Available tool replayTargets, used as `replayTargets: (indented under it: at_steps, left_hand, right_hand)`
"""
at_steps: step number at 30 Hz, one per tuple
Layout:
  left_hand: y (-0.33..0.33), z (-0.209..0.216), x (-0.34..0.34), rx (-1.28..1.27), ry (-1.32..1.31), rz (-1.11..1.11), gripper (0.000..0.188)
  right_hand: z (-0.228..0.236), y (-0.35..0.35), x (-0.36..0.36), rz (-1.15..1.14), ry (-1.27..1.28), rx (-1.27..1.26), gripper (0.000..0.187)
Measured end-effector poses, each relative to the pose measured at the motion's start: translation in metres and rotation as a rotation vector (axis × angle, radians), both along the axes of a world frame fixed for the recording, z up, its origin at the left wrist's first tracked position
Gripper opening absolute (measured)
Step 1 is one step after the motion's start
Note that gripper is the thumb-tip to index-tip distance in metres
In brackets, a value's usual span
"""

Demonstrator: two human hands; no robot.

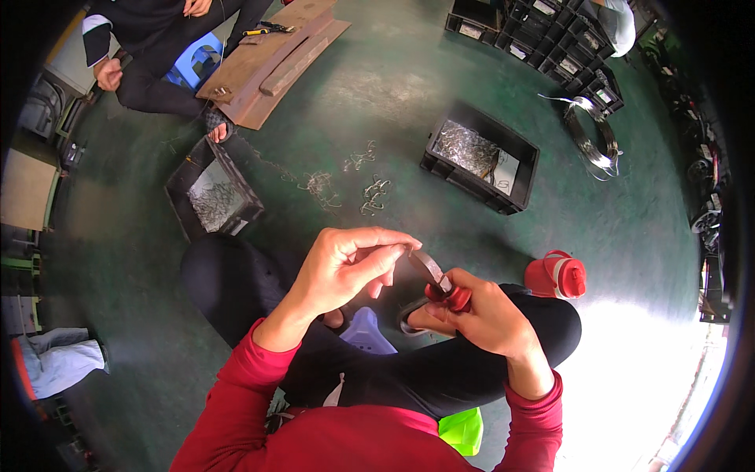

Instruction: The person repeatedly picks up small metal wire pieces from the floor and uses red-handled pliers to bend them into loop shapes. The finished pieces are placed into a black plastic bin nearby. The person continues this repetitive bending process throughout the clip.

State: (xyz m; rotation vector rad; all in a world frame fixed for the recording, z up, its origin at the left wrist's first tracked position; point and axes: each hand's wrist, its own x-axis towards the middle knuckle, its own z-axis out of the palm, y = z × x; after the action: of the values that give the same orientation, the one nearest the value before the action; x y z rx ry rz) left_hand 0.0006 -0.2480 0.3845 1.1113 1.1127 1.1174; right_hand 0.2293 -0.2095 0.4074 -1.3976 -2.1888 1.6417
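Note:
My right hand [491,315] is wrapped round the red grip of a hand tool [428,269], whose curved grey metal part points up and to the left. Its exact kind cannot be made out. At the far tip of that metal, my left hand [340,263] has thumb and forefinger pinched together; whatever lies between them is too small to tell. Both hands are over my lap. Beyond them, small bent metal hooks [375,195] lie loose on the green floor, with a tangle of thin wire pieces [318,187] beside them.
Black bins holding metal pieces stand ahead right [470,187] and left [253,211]. A red jug [554,275] is by my right knee. Farther off are a wire coil [588,141], stacked black crates [543,35] and another person [149,47] beside a brown board [271,67] with pliers [269,29].

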Motion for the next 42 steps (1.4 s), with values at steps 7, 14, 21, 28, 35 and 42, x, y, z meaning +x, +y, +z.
replayTargets:
  at_steps: [7,14,21,28,35,42]
  left_hand:
    - [-0.001,-0.004,-0.003,-0.056,-0.097,-0.030,0.020]
    - [0.003,-0.012,-0.003,-0.069,-0.129,-0.053,0.020]
    - [0.006,-0.017,-0.001,-0.069,-0.120,-0.124,0.023]
    - [-0.003,-0.031,0.011,-0.006,-0.095,-0.322,0.029]
    - [-0.008,-0.042,0.026,0.260,0.168,-0.215,0.032]
    - [-0.011,-0.042,0.028,0.198,0.158,-0.140,0.034]
  right_hand:
    - [0.004,-0.002,-0.005,0.023,-0.059,0.025,0.029]
    - [0.004,0.000,-0.006,-0.019,-0.098,-0.049,0.029]
    - [0.006,0.000,-0.006,-0.027,-0.196,-0.042,0.026]
    - [-0.011,-0.017,0.017,-0.006,-0.019,-0.199,0.033]
    - [-0.025,-0.027,0.024,-0.095,0.009,-0.160,0.027]
    - [-0.032,-0.018,0.011,-0.114,-0.022,0.009,0.025]
